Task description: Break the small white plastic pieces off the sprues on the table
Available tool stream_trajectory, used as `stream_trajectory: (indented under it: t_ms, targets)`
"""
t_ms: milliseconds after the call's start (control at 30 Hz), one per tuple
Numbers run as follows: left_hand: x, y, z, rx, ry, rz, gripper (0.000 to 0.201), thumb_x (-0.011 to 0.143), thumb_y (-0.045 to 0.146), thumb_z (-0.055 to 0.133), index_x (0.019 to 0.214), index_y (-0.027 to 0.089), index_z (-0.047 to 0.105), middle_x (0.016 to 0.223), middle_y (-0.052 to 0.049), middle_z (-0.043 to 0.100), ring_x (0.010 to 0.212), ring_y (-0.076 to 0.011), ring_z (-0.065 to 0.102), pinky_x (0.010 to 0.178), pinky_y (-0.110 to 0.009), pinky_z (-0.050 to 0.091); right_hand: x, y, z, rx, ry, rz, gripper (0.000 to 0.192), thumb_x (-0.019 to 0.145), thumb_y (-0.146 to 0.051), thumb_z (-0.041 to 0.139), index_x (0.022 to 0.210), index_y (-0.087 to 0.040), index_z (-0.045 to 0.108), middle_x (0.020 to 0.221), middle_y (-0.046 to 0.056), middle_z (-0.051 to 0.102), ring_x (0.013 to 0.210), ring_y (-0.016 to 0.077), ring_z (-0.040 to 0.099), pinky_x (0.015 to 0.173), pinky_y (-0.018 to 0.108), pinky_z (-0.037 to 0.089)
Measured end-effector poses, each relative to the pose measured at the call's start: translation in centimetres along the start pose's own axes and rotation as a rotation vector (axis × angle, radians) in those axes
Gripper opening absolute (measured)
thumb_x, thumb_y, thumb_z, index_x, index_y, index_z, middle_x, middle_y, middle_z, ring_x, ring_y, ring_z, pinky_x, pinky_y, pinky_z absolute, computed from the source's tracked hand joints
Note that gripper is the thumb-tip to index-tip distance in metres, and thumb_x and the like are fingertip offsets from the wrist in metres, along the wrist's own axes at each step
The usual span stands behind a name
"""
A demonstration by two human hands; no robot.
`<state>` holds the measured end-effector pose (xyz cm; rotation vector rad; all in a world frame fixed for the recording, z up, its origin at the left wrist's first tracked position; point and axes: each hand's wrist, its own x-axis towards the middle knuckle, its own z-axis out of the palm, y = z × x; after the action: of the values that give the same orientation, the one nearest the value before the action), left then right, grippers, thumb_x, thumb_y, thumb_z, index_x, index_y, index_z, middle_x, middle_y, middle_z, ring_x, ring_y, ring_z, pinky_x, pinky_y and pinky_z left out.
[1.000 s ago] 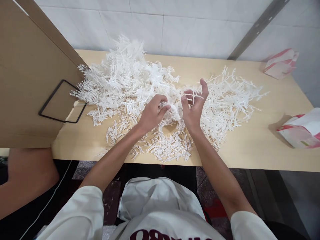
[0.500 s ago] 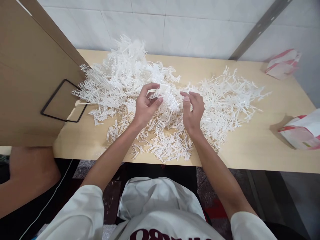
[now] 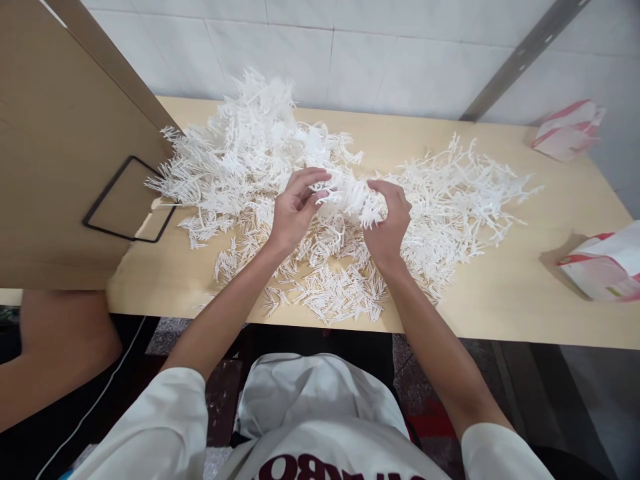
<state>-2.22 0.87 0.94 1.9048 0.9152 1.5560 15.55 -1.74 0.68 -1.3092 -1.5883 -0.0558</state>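
Observation:
Both hands are raised above the table's middle, with a white, many-pronged branching plastic piece point(image 3: 347, 197) between them. My left hand point(image 3: 296, 208) has its fingers closed on the left end of the piece. My right hand point(image 3: 390, 220) curls its thumb and fingers round the right end; the thumb is partly hidden by the prongs. Behind and to the left is a tall heap of similar white branching pieces point(image 3: 250, 133). A looser heap of branched pieces point(image 3: 465, 193) spreads to the right. Short white sticks point(image 3: 340, 293) lie below, near the front edge.
A cardboard panel point(image 3: 60, 147) with a black-rimmed hand hole stands at the left of the wooden-topped table point(image 3: 500, 293). Two red-and-white bags point(image 3: 607, 263) sit at the right. A tiled wall point(image 3: 360, 60) rises behind. Another person's limb point(image 3: 65, 340) shows at lower left.
My right hand has closed in on the right end of the white branching piece, where it was apart before. My left hand has shifted slightly right with the piece.

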Motion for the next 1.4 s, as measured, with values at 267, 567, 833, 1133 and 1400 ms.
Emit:
stream_trajectory:
  t_ms: [267, 567, 833, 1133, 1400]
  targets:
    - [0.0, 0.5, 0.1, -0.081, 0.009, -0.150, 0.031, 0.087, 0.054, 0.055, 0.093, 0.024, 0.061, 0.108, -0.004, 0.059, 0.087, -0.0108, 0.058, 0.065, -0.022, 0.049, -0.4, -0.7, -0.5, 0.424, -0.103, -0.114, 0.034, 0.097, -0.041, 0.036, 0.125, -0.032, 0.053, 0.098, 0.002, 0.068, 0.085, 0.0156, 0.066, 0.073, 0.035, 0.056]
    - [-0.2, 0.4, 0.5, -0.135, 0.074, -0.151, 0.038, 0.081, 0.057, 0.061, 0.104, 0.028, 0.053, 0.111, -0.003, 0.057, 0.079, -0.0083, 0.058, 0.068, -0.022, 0.048, -0.7, -1.2, 0.0, 0.373, -0.325, -0.344, 0.014, 0.085, -0.026, 0.062, 0.097, -0.022, 0.065, 0.093, 0.003, 0.069, 0.078, 0.0126, 0.064, 0.071, 0.030, 0.055]
    - [-0.5, 1.0, 0.6, -0.013, -0.041, -0.209, 0.034, 0.087, 0.057, 0.052, 0.093, 0.023, 0.053, 0.083, 0.000, 0.058, 0.069, -0.0083, 0.055, 0.059, -0.022, 0.044, -0.8, -1.1, 0.2, 0.319, -0.327, -0.364, 0.016, 0.087, -0.025, 0.057, 0.100, -0.024, 0.068, 0.102, 0.004, 0.071, 0.096, 0.0163, 0.066, 0.084, 0.036, 0.055]
    - [-0.2, 1.2, 0.3, 0.026, -0.176, -0.149, 0.033, 0.087, 0.054, 0.055, 0.091, 0.022, 0.063, 0.101, -0.004, 0.060, 0.076, -0.0085, 0.055, 0.061, -0.022, 0.045, 0.1, -1.2, -0.6, 0.355, -0.205, -0.021, 0.036, 0.090, -0.042, 0.055, 0.123, -0.031, 0.056, 0.113, 0.003, 0.068, 0.095, 0.0151, 0.066, 0.079, 0.034, 0.056]
    - [-1.1, 2.1, 0.8, 0.284, -0.254, -0.054, 0.020, 0.093, 0.035, 0.050, 0.081, 0.020, 0.055, 0.071, 0.002, 0.054, 0.062, -0.0086, 0.045, 0.059, -0.025, 0.038, -0.5, -0.5, 0.4, 0.131, -0.208, -0.136, 0.021, 0.094, -0.039, 0.049, 0.089, -0.024, 0.063, 0.079, 0.000, 0.067, 0.073, 0.0121, 0.060, 0.067, 0.028, 0.049]
